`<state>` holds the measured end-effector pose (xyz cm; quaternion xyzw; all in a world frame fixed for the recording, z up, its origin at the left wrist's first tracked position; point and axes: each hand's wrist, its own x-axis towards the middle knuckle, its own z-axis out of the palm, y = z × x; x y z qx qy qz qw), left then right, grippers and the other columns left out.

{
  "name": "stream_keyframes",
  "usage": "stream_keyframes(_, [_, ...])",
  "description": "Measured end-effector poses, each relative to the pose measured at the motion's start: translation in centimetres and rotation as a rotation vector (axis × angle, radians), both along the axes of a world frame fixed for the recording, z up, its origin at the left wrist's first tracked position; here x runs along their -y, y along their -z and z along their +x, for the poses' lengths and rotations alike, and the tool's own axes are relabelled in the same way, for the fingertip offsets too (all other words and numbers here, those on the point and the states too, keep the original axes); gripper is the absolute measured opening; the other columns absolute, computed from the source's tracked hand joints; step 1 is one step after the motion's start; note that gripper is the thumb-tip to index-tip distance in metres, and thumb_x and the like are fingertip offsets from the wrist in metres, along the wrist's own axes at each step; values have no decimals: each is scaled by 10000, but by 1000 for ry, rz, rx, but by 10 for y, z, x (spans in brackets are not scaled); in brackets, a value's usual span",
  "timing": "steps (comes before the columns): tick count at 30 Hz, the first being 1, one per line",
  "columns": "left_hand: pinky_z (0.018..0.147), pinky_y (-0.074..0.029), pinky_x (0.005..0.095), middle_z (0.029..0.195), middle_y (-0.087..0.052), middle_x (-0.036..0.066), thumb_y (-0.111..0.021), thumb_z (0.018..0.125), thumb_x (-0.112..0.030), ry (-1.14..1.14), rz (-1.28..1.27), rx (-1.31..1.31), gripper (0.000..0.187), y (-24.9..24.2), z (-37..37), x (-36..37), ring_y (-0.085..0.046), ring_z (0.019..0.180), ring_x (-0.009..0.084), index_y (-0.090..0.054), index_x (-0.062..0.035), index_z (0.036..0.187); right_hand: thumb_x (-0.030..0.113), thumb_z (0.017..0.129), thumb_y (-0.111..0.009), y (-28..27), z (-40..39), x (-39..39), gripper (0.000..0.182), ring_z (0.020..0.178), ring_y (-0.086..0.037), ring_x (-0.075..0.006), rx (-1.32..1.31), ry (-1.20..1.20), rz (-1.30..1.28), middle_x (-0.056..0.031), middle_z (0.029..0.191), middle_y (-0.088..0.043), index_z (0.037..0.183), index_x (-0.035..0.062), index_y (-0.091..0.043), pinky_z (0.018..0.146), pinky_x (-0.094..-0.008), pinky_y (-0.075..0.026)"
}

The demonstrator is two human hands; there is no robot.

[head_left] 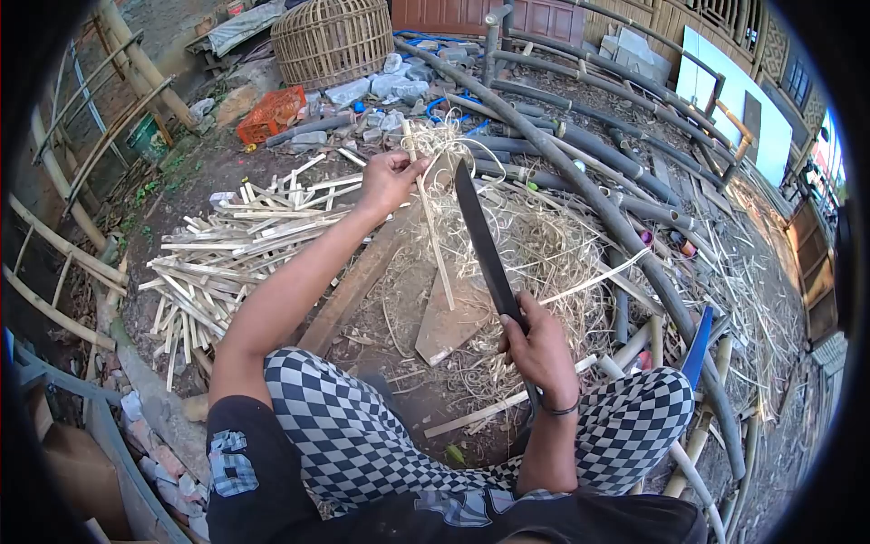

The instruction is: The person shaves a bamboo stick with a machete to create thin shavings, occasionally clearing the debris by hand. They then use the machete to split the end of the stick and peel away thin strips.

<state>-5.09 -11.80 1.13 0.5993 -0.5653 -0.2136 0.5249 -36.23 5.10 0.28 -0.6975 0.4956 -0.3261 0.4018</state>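
My left hand [391, 184] is closed, pinching a thin bamboo strip [433, 238] that slants down from its fingertips toward the ground. My right hand [544, 352] grips a machete [487, 247], its long dark blade pointing up and away, to the right of the strip. Part of the handle is hidden by the fingers. Curled bamboo shavings [553, 240] lie in a heap behind and around the blade. Below the strip's lower end is a flat wooden board [449, 331]. A pile of split bamboo strips [236, 236] spreads out beneath and beyond my left forearm.
A wooden beam [353, 290] lies between the strip pile and the board. Long bamboo poles [580, 177] cross the right side. At the back are an orange crate [272, 115], a woven bamboo basket [333, 45] and rubble [376, 89]. A blue blade-like object [698, 349] lies beside my right knee.
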Motion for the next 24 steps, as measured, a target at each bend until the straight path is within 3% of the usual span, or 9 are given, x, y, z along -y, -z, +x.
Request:
stream_keyframes(3, [564, -536, 223, 670, -649, -6, -750, 920, -247, 62, -3, -168, 235, 7, -10, -2, -562, 594, 37, -735, -14, 887, 62, 959, -561, 48, 17, 9, 165, 559, -686, -213, -219, 44, -187, -136, 656, -663, 1112, 1, -540, 524, -365, -519])
stream_keyframes(4, [565, -538, 216, 717, -685, 17, -745, 924, -239, 93, -33, -225, 230, 7, -13, -2, -593, 621, 40, -743, -9, 920, 68, 957, -542, 53, 23, 11, 174, 632, -713, -306, -252, 50, -144, -183, 675, -665, 1118, 1, -540, 583, -427, -534])
stream_keyframes(7, [597, -546, 235, 748, -710, 30, -743, 923, -259, 140, -2, -178, 253, 5, -9, -2, -626, 665, 56, -745, -6, 935, 86, 957, -534, 60, 38, 18, 169, 692, -705, -374, -244, 52, -133, -199, 686, -659, 1105, 5, -542, 643, -467, -530])
stream_keyframes(9, [597, -524, 276, 717, -702, 39, -754, 909, -320, 165, -37, -94, 311, 15, -2, 5, -621, 655, 78, -750, -10, 930, 99, 958, -521, 58, 49, 24, 180, 739, -692, -413, -256, 45, -93, -216, 705, -657, 1107, 1, -535, 688, -498, -517])
stream_keyframes(11, [589, -490, 316, 685, -687, 59, -766, 886, -384, 165, -67, 283, 363, -8, -6, -7, -612, 632, 114, -759, -23, 924, 98, 958, -510, 56, 60, 32, 196, 744, -679, -435, -217, 35, -115, -239, 732, -659, 1127, -2, -514, 687, -519, -510])
stream_keyframes(12, [569, -468, 332, 671, -671, 87, -770, 872, -413, 174, -115, 356, 388, -16, -9, -14, -595, 592, 142, -765, -30, 932, 61, 934, -504, 57, 66, 38, 249, 736, -616, -534, -210, 7, -156, -332, 768, -628, 1167, -22, -471, 691, -603, -483])
stream_keyframes(20, [618, -517, 337, 703, -699, 104, -742, 899, -395, 217, -154, 366, 397, -14, -22, -32, -667, 611, 151, -751, -6, 976, 87, 972, -491, 33, 107, 66, 196, 730, -619, -540, -193, 129, -268, -331, 742, -630, 1129, -12, -432, 660, -610, -461])
stream_keyframes(23, [631, -524, 351, 702, -696, 116, -722, 909, -419, 194, -353, 462, 420, 1, -17, -24, -673, 617, 178, -747, -2, 951, 92, 978, -485, 90, 114, 67, 191, 747, -622, -549, -351, 132, -157, -342, 740, -627, 1129, -3, -418, 673, -616, -461])
stream_keyframes(24, [642, -525, 367, 728, -698, 131, -709, 912, -437, 196, -246, 429, 428, -6, -15, -31, -679, 641, 222, -747, -12, 946, 98, 980, -481, 89, 113, 64, 201, 770, -629, -552, -310, 119, -133, -348, 747, -631, 1141, -3, -413, 695, -621, -467])
